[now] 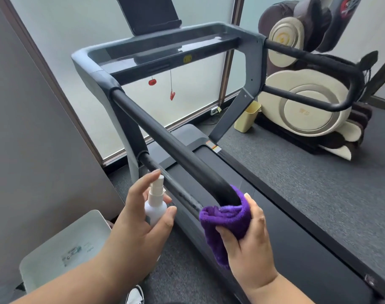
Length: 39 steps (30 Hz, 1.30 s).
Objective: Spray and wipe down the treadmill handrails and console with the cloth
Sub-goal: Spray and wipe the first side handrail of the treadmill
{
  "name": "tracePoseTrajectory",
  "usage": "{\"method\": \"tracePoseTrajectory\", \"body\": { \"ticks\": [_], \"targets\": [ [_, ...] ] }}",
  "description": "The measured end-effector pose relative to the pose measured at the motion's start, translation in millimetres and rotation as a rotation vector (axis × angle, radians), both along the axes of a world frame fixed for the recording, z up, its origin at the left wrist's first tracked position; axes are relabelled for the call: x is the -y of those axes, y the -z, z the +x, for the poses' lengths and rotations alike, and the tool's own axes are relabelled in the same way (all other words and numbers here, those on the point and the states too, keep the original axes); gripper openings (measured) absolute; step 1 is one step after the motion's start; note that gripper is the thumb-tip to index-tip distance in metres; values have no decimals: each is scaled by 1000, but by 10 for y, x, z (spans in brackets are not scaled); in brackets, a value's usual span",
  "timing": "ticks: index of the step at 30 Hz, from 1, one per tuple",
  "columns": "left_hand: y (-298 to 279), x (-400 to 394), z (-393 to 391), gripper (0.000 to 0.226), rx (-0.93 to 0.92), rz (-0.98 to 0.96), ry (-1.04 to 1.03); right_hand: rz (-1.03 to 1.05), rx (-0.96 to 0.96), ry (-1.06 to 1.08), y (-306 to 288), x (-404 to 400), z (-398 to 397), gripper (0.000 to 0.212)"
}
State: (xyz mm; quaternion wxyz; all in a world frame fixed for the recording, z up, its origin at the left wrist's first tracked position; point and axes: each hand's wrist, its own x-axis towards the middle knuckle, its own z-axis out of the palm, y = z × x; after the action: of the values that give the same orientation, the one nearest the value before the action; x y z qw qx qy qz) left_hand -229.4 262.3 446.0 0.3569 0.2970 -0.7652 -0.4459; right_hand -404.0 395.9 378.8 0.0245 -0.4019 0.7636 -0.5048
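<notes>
My left hand (pixel 141 218) grips a small white spray bottle (pixel 154 201) upright, index finger over the nozzle, beside the lower bar of the treadmill's left side. My right hand (pixel 247 235) holds a purple cloth (pixel 225 218) wrapped around the near curved end of the black left handrail (pixel 169 141). That rail runs up to the grey console (pixel 161 49), which carries a dark tablet holder on top. The right handrail (pixel 314 55) loops away at the far side. The black running belt (pixel 274 216) lies below.
A red safety key and clip (pixel 172 94) hang from the console. A cream massage chair (pixel 305 102) and a yellow bin (pixel 247 116) stand to the right. A white box-like object (pixel 64 244) sits at lower left by a grey wall. Frosted windows lie ahead.
</notes>
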Motion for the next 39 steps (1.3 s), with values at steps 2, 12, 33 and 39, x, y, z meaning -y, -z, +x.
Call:
{"method": "tracePoseTrajectory", "body": {
  "ticks": [2,12,33,39],
  "targets": [
    [23,77,34,68,-5,8,-7,68,-141,20,-256,115,-22,77],
    [14,654,224,67,-15,99,13,751,-594,-72,-1143,1113,26,82],
    [72,2770,834,79,-26,2,85,904,-544,-10,-1313,4151,476,68],
    [41,2941,648,68,-72,24,88,827,-581,-32,-1274,4241,503,84]
  ]
}}
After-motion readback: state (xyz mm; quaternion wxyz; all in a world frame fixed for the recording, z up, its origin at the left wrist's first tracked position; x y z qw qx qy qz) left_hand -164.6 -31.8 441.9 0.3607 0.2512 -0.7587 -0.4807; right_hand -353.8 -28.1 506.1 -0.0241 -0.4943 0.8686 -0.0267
